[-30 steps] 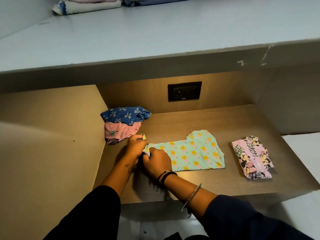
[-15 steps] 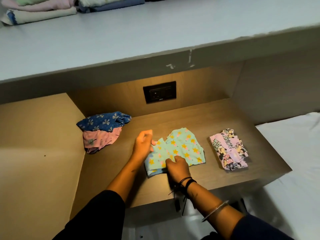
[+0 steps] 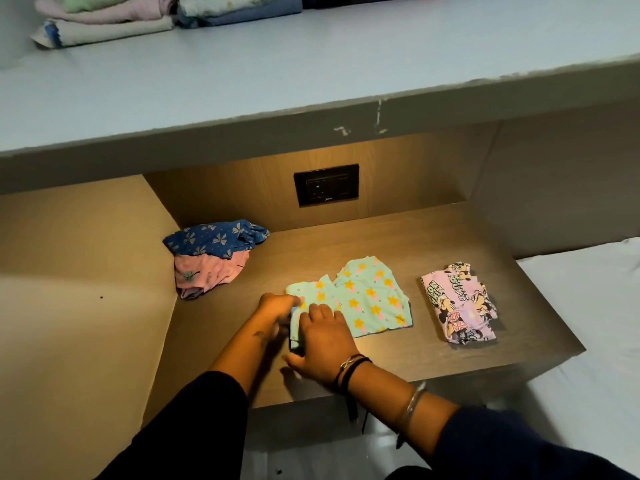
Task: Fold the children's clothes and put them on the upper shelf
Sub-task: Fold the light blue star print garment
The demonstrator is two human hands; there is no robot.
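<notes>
A mint garment with yellow stars (image 3: 370, 303) lies folded over on the wooden lower shelf (image 3: 415, 358). My left hand (image 3: 277, 306) pinches its left edge. My right hand (image 3: 322, 341) lies flat on its near left part with straight fingers, pressing it down. A folded lilac cartoon-print garment (image 3: 457, 303) sits to its right. At the back left an unfolded blue garment with bows (image 3: 214, 237) lies on a crumpled pink one (image 3: 207, 275). The pale upper shelf (image 3: 311, 71) carries folded stacks (image 3: 104, 22) at its far left.
A black wall socket (image 3: 325, 184) is set in the back panel under the upper shelf. A tan side panel (image 3: 86, 289) closes off the left. A white bed surface (image 3: 588, 323) lies to the right of the lower shelf.
The mint garment's left end was folded over to the right, making it shorter. My right hand moved from its near edge onto its top and now lies flat. The camera view shifted.
</notes>
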